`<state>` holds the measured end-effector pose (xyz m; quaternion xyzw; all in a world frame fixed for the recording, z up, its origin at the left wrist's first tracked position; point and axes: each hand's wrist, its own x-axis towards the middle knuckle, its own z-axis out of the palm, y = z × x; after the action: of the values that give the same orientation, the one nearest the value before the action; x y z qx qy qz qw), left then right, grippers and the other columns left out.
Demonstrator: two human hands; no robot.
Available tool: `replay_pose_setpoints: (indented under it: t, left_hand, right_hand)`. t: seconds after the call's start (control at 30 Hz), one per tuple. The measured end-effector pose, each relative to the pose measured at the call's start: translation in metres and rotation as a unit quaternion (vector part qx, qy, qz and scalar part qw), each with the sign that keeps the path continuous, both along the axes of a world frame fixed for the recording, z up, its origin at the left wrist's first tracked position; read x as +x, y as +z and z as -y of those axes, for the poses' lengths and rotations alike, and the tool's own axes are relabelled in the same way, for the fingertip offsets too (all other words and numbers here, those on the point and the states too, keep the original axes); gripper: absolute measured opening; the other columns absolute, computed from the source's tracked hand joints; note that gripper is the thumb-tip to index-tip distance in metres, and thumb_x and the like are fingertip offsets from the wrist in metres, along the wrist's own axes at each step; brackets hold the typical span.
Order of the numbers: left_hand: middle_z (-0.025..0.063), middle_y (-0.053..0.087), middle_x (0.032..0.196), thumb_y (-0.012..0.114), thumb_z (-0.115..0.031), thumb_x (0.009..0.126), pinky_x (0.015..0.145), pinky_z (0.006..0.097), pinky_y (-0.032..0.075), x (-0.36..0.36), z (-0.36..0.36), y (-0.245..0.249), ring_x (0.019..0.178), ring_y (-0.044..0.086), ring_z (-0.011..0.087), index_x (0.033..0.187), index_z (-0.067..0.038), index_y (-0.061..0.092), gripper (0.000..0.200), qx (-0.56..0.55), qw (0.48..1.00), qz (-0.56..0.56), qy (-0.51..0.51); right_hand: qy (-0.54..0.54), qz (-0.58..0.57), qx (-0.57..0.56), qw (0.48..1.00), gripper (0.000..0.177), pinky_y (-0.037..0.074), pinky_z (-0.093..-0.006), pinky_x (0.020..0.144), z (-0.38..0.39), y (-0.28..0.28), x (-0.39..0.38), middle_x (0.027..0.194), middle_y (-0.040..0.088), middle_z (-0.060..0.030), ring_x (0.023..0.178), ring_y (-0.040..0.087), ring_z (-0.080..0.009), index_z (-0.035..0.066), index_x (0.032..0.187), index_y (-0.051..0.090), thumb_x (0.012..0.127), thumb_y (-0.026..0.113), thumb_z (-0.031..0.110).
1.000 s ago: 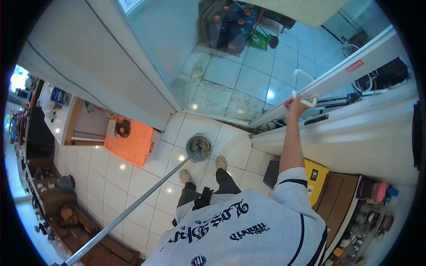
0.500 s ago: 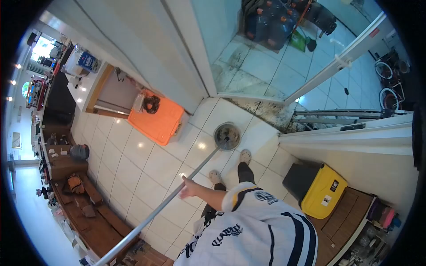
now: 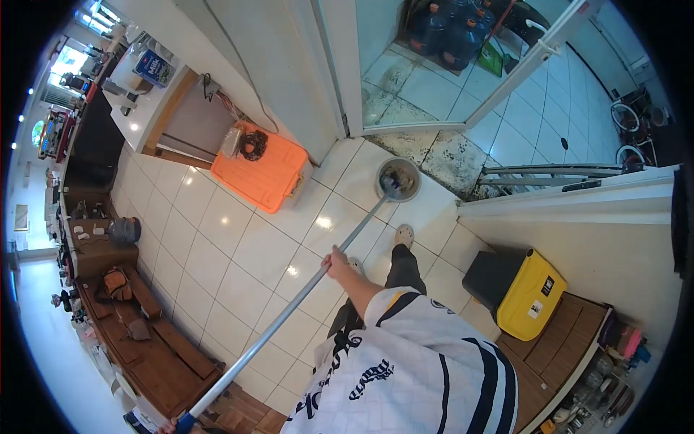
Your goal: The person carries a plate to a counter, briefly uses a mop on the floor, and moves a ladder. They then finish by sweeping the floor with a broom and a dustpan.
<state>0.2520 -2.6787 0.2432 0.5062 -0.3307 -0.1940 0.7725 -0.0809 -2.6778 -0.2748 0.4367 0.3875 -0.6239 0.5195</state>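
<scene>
My right hand (image 3: 336,263) is closed around the middle of a long grey mop handle (image 3: 285,315). At the lower left edge of the view, my left hand (image 3: 168,426) is partly cut off, gripping the blue end of the same handle. The handle slants up and right into a round metal bucket (image 3: 415,192) on the white tiles, just in front of my feet. Inside the bucket, the handle meets a dark blue mop head (image 3: 391,179) among greyish-brown contents; details there are too small to make out.
An orange-lidded bin (image 3: 267,181) stands by the wall on the left. A glass door (image 3: 419,65) opens beyond the stained threshold (image 3: 452,163). At right, a black bin with a yellow lid (image 3: 531,296) stands by a wooden bench (image 3: 553,343). A brown sofa (image 3: 166,347) lies left.
The bucket has shifted across the tiles toward the threshold with the mop head in it. My right hand has closed on the handle, and my left hand has come into view.
</scene>
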Motion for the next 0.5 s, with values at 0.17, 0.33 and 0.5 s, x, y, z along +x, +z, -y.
replay_pose_setpoints:
  t: [0.17,0.33,0.5]
  left_hand:
    - [0.0011,0.046,0.057,0.050,-0.031,0.085,0.048,0.0297,0.039,-0.073,0.021,-0.020,0.049,0.043,0.0145,0.073,-0.009,0.049,0.024,0.001,1.000,0.007,-0.017]
    - [0.0009,0.044,0.057,0.051,-0.031,0.086,0.045,0.0276,0.039,-0.206,0.041,0.010,0.048,0.043,0.0138,0.077,-0.007,0.051,0.026,-0.069,0.995,0.047,-0.060]
    - [0.0004,0.043,0.055,0.051,-0.027,0.086,0.041,0.0249,0.038,-0.313,0.042,0.040,0.045,0.042,0.0120,0.077,-0.006,0.050,0.023,-0.104,0.987,0.058,-0.110]
  right_hand:
    - [-0.073,-0.046,0.006,0.996,0.035,0.040,-0.0346,0.046,0.003,0.014,-0.104,0.055,0.035,-0.0036,0.047,0.036,-0.0164,0.009,0.076,0.037,0.096,0.036,0.038]
    - [-0.112,-0.062,-0.014,0.992,0.034,0.044,-0.0339,0.054,0.004,0.031,-0.206,0.060,0.039,-0.0048,0.053,0.039,-0.0165,0.007,0.078,0.037,0.096,0.034,0.036]
    - [-0.119,-0.056,-0.022,0.991,0.033,0.044,-0.0335,0.054,0.002,0.050,-0.304,0.060,0.039,-0.0050,0.053,0.039,-0.0169,0.006,0.080,0.038,0.097,0.033,0.034]
